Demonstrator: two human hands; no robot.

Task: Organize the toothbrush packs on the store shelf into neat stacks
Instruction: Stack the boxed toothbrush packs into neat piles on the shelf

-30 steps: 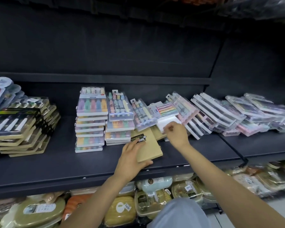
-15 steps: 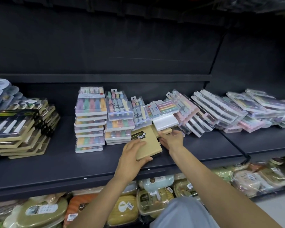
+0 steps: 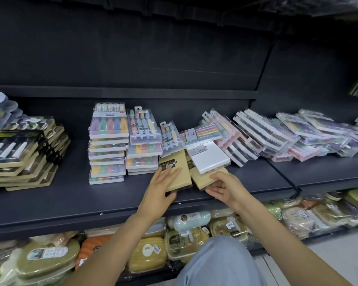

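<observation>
Two tan cardboard-backed toothbrush packs lie side by side on the dark shelf (image 3: 70,195). My left hand (image 3: 161,184) grips the left tan pack (image 3: 177,170), fingers on top and thumb under its near edge. My right hand (image 3: 223,186) holds the near end of the right tan pack (image 3: 201,176), which is tucked under a white-backed pack (image 3: 210,156). Two neat stacks of pastel toothbrush packs (image 3: 108,145) stand just left of them. A pastel pack (image 3: 171,139) leans on those stacks. More clear packs (image 3: 256,133) slump in a tilted row to the right.
A leaning pile of tan-and-black packs (image 3: 23,153) fills the shelf's left end. A disordered heap of pastel packs (image 3: 318,137) lies on the neighbouring shelf at the right. Below the shelf edge are wrapped goods (image 3: 149,254). My knee in grey cloth (image 3: 219,263) is at the bottom.
My right hand dropped from the white-backed pack to the near end of the right tan pack and took hold of it. My left hand stayed on the left tan pack.
</observation>
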